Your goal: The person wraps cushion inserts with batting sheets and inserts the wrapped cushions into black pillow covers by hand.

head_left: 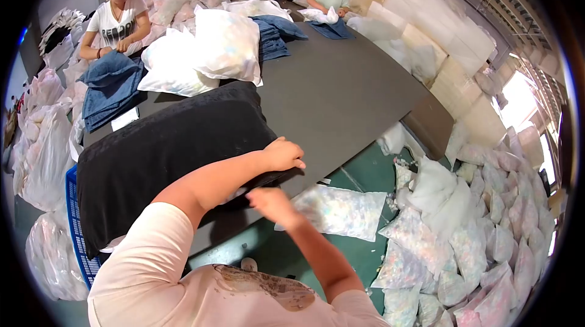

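The grey tabletop (341,95) is spanning the frame's middle, carrying a large black cushion (170,138) at centre-left, with white pillows (228,44) lying at upper centre. Near the frame's centre, the left hand (284,154) is curling loosely at the cushion's right end and the right hand (272,204) is half-closing just below; whether either is gripping fabric, I cannot tell.

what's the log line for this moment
left grip: at end of black cushion | right grip: by edge of table | white pillows: beyond cushion
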